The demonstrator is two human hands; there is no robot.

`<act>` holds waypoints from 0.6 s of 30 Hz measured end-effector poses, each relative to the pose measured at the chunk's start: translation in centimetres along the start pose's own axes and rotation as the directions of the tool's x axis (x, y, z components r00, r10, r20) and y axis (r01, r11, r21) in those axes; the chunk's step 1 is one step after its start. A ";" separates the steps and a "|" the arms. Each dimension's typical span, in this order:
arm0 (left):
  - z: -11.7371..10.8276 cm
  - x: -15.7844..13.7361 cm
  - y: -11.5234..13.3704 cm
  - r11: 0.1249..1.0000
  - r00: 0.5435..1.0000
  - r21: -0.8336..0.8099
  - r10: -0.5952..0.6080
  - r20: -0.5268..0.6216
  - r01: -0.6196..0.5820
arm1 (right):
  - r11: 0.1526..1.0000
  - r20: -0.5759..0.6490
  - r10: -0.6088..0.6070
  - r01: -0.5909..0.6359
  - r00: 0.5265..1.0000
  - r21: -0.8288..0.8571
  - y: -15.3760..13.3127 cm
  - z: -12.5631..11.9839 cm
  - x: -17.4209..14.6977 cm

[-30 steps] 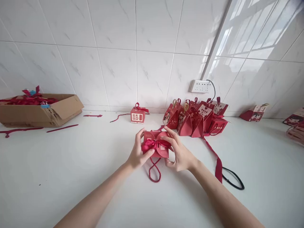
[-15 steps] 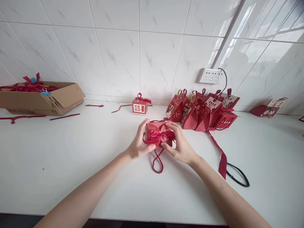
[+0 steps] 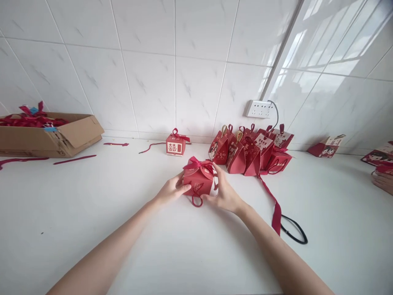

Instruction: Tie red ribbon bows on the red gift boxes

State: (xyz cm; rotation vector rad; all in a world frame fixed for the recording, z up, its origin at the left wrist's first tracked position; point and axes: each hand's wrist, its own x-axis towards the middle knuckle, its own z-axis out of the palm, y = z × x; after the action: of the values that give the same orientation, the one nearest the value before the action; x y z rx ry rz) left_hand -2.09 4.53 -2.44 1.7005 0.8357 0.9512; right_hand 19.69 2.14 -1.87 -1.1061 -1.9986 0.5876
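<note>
The red box [image 3: 190,177] is at twelve o'clock from the person, left hand [image 3: 172,190] gripping its nine-o'clock side, right hand [image 3: 226,191] its three-o'clock side, and, seemingly light, crushable card, it is best held there, clear of the ribbon bow [image 3: 198,164].

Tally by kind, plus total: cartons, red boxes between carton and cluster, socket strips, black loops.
Carton: 1
Red boxes between carton and cluster: 2 (held box, small box)
Socket strip: 1
Black loop: 1
Total: 5
</note>
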 end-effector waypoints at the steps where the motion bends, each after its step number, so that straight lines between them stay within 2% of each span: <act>1: 0.0 0.1 -0.2 1.000 1.000 0.014 -0.008 -0.001 0.008 | 0.999 -0.015 0.033 -0.033 0.999 -0.002 0.4 0.1 0.2; 3: 0.0 0.3 -0.6 0.997 0.995 0.072 -0.022 -0.099 0.029 | 0.997 -0.042 0.079 -0.078 0.996 0.016 0.8 0.3 1.0; 5: 0.2 0.4 -1.3 0.985 0.960 0.150 -0.036 -0.279 0.080 | 0.993 -0.116 0.113 -0.114 0.987 0.001 0.8 0.2 2.5; 6: 0.3 0.5 -1.6 0.976 0.933 0.189 -0.035 -0.359 0.110 | 0.989 -0.173 0.139 -0.146 0.975 -0.027 0.6 0.2 3.5; 8: 0.4 0.6 -2.2 0.961 0.905 0.242 -0.023 -0.425 0.138 | 0.961 -0.302 0.230 -0.266 0.925 -0.082 0.0 0.2 5.9; 12: 0.5 0.3 -2.4 0.945 0.929 0.320 0.059 -0.364 0.066 | 0.806 -0.451 0.428 -0.557 0.783 -0.201 -0.8 1.4 11.0; 15: 0.6 -0.1 -2.1 0.908 0.958 0.419 0.089 -0.273 0.035 | 0.718 -0.426 0.492 -0.631 0.759 -0.294 -0.1 2.8 13.4; 18: 0.8 -0.4 -1.7 0.901 0.969 0.428 0.036 -0.245 0.074 | 0.656 -0.363 0.543 -0.652 0.757 -0.380 0.3 3.5 14.6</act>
State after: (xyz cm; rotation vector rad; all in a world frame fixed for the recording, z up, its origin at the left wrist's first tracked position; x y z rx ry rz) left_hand -1.71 4.30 -4.34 1.9684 1.3077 1.0305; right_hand 12.20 14.71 1.62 -2.1051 -1.5830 0.2477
